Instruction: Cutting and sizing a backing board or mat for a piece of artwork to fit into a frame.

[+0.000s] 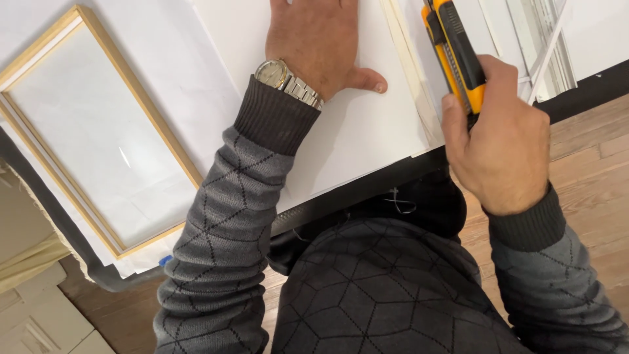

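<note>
Right of centre, the right hand (501,147) is closed around a yellow-and-black knife (458,56), which points away along the right edge of the white sheet (354,131); its tip is cut off by the top of the frame. At upper centre the left hand (321,39) lies flat and spread on that sheet, thumb toward the cut line. Likely faults: the sheet slipping if pressure slackens, or the knife veering toward the thumb. A wooden frame (98,131) lies at left on the surface (367,187).

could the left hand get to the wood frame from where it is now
Probably yes: the left hand lies flat on the white sheet, and the frame lies just beside it with only bare paper between.
</note>
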